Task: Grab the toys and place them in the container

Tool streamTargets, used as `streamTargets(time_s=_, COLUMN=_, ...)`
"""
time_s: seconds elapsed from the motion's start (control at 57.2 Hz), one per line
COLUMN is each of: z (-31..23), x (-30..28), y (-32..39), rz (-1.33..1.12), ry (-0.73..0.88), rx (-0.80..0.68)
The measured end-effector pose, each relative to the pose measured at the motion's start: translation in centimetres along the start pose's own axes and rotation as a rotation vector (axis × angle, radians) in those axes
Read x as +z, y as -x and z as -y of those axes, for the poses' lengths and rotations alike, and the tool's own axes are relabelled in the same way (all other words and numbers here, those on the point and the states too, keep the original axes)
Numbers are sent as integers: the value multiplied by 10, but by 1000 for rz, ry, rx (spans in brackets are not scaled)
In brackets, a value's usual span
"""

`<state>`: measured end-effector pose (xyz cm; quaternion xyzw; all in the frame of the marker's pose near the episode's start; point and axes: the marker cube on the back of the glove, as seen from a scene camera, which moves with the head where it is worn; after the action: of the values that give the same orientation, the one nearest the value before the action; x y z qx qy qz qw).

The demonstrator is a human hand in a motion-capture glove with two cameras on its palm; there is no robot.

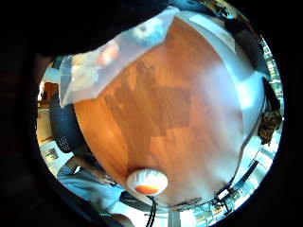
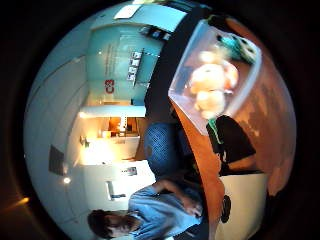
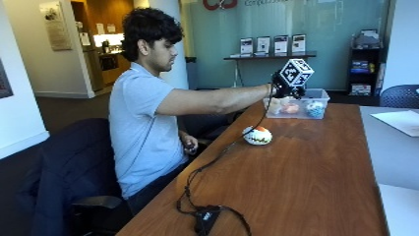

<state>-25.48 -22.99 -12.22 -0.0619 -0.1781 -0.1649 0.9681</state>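
A clear plastic container stands on the wooden table at its far end. Inside lie an orange-and-peach toy and a blue-and-white toy. My gloved right hand hovers over the container's near left corner, fingers hanging down, nothing in it. A white-and-orange round toy sits on the table a short way in front of the container. The palm views show the container with its toys close below, and the round toy farther off on the wood.
A black device with a cable lies near the table's front edge. A sheet of paper rests on the pale surface at the right. A dark chair holds the seated person.
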Motion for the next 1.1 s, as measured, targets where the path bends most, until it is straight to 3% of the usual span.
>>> streamTargets(time_s=0.105, z=-29, x=-3, y=-29, rz=-26, ry=23, rx=149)
streamTargets(time_s=0.262, z=-116, x=10, y=-76, rz=-298, ry=317, rx=290)
streamTargets(time_s=0.42, z=-171, x=28, y=-84, rz=-323, ry=377, rx=280)
streamTargets(time_s=0.7, z=-211, x=83, y=-93, rz=-381, ry=505, rx=276)
streamTargets(time_s=0.822, z=-208, x=95, y=-98, rz=-383, ry=408, rx=217)
streamTargets(time_s=1.102, z=-179, x=70, y=-96, rz=-358, ry=-113, rx=143)
